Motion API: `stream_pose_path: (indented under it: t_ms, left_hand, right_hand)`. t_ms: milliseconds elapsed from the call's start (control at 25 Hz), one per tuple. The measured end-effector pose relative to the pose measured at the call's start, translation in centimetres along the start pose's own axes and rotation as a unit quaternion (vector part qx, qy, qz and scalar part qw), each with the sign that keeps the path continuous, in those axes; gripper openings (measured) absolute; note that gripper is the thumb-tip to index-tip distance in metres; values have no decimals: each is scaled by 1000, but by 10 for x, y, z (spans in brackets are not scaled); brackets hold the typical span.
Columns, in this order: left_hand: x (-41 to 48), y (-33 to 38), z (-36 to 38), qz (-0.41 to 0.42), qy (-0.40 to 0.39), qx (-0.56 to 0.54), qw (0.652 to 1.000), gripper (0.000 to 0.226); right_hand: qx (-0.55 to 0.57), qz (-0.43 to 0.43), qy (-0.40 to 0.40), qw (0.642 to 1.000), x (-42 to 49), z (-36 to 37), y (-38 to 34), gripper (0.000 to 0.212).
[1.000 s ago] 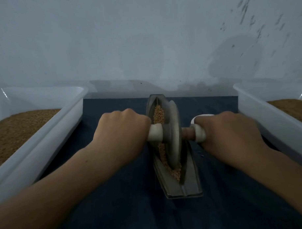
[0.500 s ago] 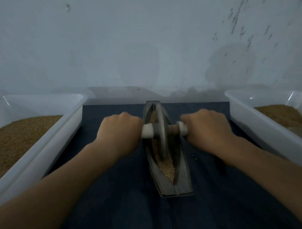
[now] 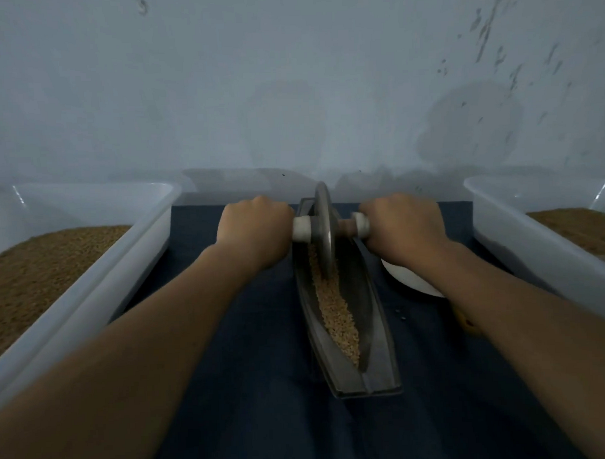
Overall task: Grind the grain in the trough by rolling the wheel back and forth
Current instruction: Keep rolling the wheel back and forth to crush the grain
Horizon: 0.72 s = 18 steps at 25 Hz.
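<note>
A long dark metal trough [image 3: 376, 333] lies lengthwise on a dark blue cloth in the middle of the head view. Pale crushed grain [image 3: 334, 303] fills its groove from the wheel to the near end. The grey metal wheel [image 3: 324, 228] stands upright at the far end of the trough, on an axle with white handle ends. My left hand [image 3: 255, 232] grips the left handle and my right hand [image 3: 402, 226] grips the right handle, both arms stretched forward.
A white plastic tub [image 3: 90, 281] of brown grain stands on the left, another white tub [image 3: 548, 251] of grain on the right. A white bowl [image 3: 412, 280] sits partly hidden under my right forearm. A pale wall rises just behind the trough.
Both hands have pushed the wheel away from me, from the middle of the trough to its far end. More grain now shows in the near part of the groove.
</note>
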State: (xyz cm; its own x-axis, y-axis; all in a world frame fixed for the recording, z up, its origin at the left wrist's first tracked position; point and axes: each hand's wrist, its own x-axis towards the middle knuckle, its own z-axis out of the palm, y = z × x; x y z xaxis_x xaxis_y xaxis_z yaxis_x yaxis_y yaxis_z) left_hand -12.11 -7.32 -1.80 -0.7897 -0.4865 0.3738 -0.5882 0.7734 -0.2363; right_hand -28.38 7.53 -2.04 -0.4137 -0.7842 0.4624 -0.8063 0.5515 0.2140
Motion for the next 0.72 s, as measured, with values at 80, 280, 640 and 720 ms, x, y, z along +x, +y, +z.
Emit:
stream_pose_path:
  t_ms: [80, 280, 640, 720]
  left_hand:
    - [-7, 0, -4, 6, -10, -11, 1000, 12]
    - [-69, 4, -19, 56, 44, 38, 997, 22]
    - [-3, 6, -8, 20, 20, 50, 998, 14]
    - [1, 7, -12, 24, 17, 54, 998, 15]
  right_hand:
    - [-8, -9, -1, 1000, -5, -6, 0, 25]
    - [-14, -57, 46, 997, -76, -21, 10, 42]
    - [30, 28, -9, 999, -14, 5, 0, 9]
    - [40, 29, -19, 999, -11, 5, 1, 10]
